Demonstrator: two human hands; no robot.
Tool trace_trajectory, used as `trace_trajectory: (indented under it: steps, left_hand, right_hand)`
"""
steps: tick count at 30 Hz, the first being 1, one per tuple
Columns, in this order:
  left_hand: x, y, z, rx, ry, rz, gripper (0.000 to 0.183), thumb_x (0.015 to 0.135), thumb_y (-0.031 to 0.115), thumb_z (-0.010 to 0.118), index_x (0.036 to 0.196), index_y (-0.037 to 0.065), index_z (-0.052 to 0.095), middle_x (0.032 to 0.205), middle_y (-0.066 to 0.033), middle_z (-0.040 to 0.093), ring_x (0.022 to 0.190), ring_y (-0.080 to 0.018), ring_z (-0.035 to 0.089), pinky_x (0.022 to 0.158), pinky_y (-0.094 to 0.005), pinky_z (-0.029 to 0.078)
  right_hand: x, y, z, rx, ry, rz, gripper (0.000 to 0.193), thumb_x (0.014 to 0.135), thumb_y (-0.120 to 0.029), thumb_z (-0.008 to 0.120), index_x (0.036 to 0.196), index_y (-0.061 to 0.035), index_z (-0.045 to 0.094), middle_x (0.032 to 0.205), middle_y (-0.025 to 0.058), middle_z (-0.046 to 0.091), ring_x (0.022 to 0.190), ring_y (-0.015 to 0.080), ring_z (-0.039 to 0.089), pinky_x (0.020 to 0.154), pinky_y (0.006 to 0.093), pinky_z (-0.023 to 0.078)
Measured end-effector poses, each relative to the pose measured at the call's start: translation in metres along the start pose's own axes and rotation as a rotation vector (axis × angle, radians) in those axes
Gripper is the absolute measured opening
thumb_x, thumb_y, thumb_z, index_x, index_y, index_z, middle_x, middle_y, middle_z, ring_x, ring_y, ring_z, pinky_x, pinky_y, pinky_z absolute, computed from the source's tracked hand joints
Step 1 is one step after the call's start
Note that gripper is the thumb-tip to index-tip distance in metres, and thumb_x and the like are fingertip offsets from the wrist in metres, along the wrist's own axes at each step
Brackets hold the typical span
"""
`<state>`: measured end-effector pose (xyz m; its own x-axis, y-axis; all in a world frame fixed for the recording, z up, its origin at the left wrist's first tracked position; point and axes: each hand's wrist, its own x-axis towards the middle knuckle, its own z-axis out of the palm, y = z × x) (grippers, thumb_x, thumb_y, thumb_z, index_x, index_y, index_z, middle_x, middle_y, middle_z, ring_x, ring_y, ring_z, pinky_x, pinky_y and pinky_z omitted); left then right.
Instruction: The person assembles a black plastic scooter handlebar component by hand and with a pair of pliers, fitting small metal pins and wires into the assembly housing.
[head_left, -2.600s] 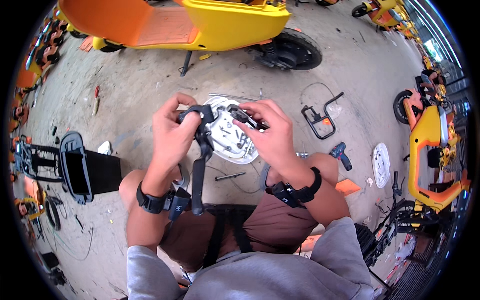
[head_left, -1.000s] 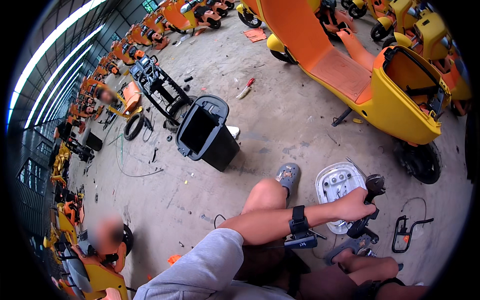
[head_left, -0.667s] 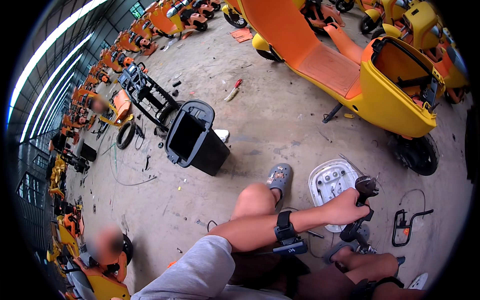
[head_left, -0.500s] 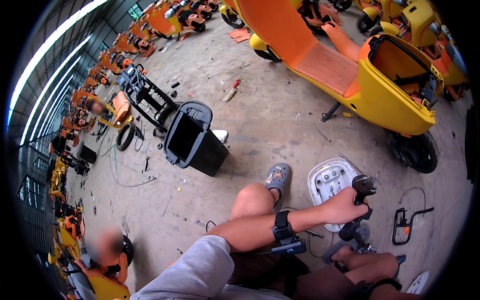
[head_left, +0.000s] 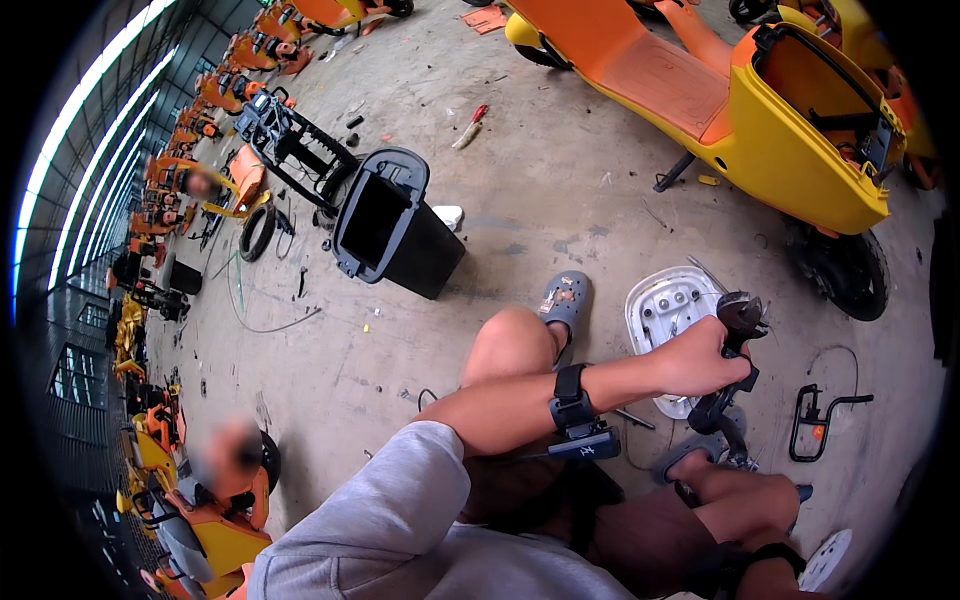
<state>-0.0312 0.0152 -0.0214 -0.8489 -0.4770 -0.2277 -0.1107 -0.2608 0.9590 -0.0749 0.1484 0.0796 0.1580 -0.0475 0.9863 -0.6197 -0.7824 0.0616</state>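
Note:
My left arm, in a grey sleeve, reaches across to the right. My left hand [head_left: 695, 360] is closed in a fist round a black curved handle piece [head_left: 712, 408]. A dark, jaw-like head [head_left: 742, 316] sticks out above the fist; I cannot tell its exact kind. Below the handle is a small shiny metal part, close to my shin. Just beyond the fist, a white plastic panel [head_left: 660, 302] with round fittings lies on the floor, partly covered by my forearm. Of my right arm only a strapped stretch [head_left: 770, 572] shows at the lower edge; the hand is out of sight.
A yellow and orange scooter [head_left: 700, 110] stands at the far right. A black open bin-like box [head_left: 425, 255] and a stripped frame [head_left: 290, 140] are left of centre. A black bent tube bracket [head_left: 806, 440] lies right. Another person [head_left: 230, 455] sits lower left by scooter parts.
The view has tilted, so the scooter and the box sit higher in the picture. My left hand keeps its hold on the black handle piece, which has hardly moved relative to my legs.

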Motion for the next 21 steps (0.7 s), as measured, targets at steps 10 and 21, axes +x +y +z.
trace_trajectory:
  steps: [10, 21]
  left_hand:
    - [0.005, -0.007, 0.001, -0.036, 0.056, 0.087, 0.010, 0.078, 0.007, 0.059, 0.081, -0.002, 0.062, 0.066, -0.0037, 0.059, 0.063, -0.0095, 0.053, 0.058, -0.0292, 0.045]
    - [0.004, -0.005, -0.004, -0.010, 0.049, 0.065, 0.008, 0.079, 0.007, 0.060, 0.082, -0.001, 0.060, 0.067, -0.0027, 0.058, 0.063, -0.0099, 0.053, 0.059, -0.0296, 0.045]
  right_hand:
    - [-0.001, -0.001, 0.002, 0.031, 0.031, -0.014, 0.040, 0.094, -0.023, 0.056, 0.129, -0.0041, 0.054, 0.124, 0.0098, 0.057, 0.115, 0.0210, 0.051, 0.096, 0.0379, 0.041]
    - [0.005, -0.003, -0.001, 0.023, 0.041, -0.046, 0.040, 0.095, -0.025, 0.054, 0.130, -0.0048, 0.054, 0.126, 0.0087, 0.056, 0.118, 0.0210, 0.050, 0.098, 0.0391, 0.040]
